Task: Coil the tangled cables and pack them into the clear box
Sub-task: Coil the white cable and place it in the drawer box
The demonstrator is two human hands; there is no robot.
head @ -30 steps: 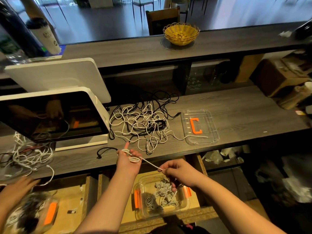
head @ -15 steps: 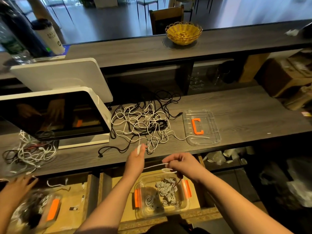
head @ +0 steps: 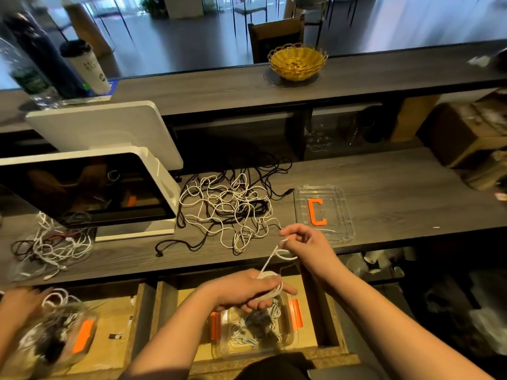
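Left hand (head: 247, 290) low over the clear box (head: 253, 327), fingers curled round a small coil of white cable (head: 270, 283). Right hand (head: 304, 242) higher up at the bench (head: 384, 193) edge, thumb and fingertips pinching the same cable, a taut strand running down to the left hand's coil and a loose loop drooping under the right. Clear box down in the open drawer (head: 321, 322) below the bench, orange latches on either side, already a few coiled cables inside. Up on the bench, tangled pile of white and black cables (head: 227, 207) spread beside the white-framed screen (head: 87, 187). Clear lid (head: 340, 204) with orange handle lying flat just right of the pile. Far left, a second tangle (head: 52, 245) on the bench, and another person's hand (head: 19, 300) by a second box (head: 55, 338).
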